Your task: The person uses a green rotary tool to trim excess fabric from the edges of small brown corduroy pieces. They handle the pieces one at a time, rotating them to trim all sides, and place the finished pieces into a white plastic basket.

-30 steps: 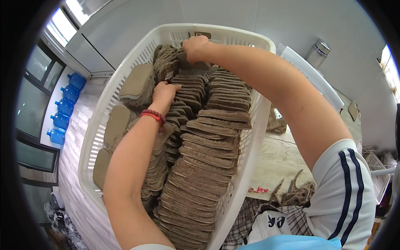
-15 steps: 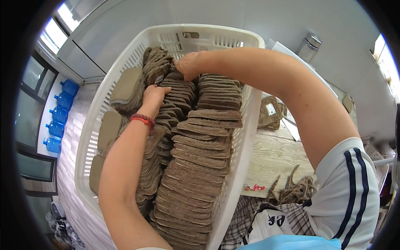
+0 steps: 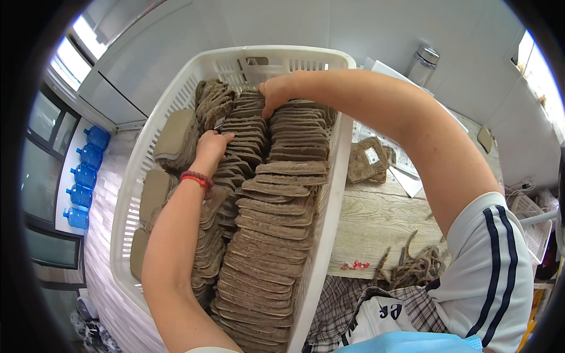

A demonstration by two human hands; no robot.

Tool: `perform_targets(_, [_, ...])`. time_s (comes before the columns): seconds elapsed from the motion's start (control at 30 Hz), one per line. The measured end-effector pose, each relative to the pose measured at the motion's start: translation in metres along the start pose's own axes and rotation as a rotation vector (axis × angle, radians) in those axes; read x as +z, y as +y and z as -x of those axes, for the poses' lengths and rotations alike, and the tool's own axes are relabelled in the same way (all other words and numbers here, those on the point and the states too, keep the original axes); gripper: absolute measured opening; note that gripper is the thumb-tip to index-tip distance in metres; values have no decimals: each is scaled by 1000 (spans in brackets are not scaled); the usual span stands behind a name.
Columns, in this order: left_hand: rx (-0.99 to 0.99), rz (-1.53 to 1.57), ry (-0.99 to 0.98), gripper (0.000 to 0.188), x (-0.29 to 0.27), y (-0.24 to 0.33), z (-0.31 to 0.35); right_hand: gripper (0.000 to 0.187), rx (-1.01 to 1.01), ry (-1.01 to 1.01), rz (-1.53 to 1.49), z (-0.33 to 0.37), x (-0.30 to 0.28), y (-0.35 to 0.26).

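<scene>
Pads in basket, jugs far left, tabletop right, flask right rear

Walls pale grey-white and smooth, with thin vertical seams. Bright window at upper left; second window near right edge, also strongly lit. Along left side, dark-framed glass panels; beside them, row of five blue water bottles. Floor of pale wood-look planks, with whitish shine. At right, tabletop with light wood grain.
</scene>
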State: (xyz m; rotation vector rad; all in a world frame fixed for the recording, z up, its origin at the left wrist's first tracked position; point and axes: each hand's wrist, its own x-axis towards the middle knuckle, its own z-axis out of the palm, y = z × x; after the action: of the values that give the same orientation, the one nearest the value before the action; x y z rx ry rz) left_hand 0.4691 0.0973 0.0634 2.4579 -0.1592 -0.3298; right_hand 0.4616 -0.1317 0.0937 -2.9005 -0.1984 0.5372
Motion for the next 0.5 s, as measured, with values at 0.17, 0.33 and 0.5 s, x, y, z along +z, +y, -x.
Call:
perform_targets(0.17, [318, -776, 12, 29, -14, 44, 15, 72, -43, 56, 31, -3, 5, 6])
perform_targets(0.33, [712, -830, 96, 27, -18, 80, 6, 59, -44, 89, 60, -5, 10, 3])
perform_targets(0.5, [1084, -504, 121, 44, 31, 47, -72, 61, -148, 123, 55, 1, 6, -2])
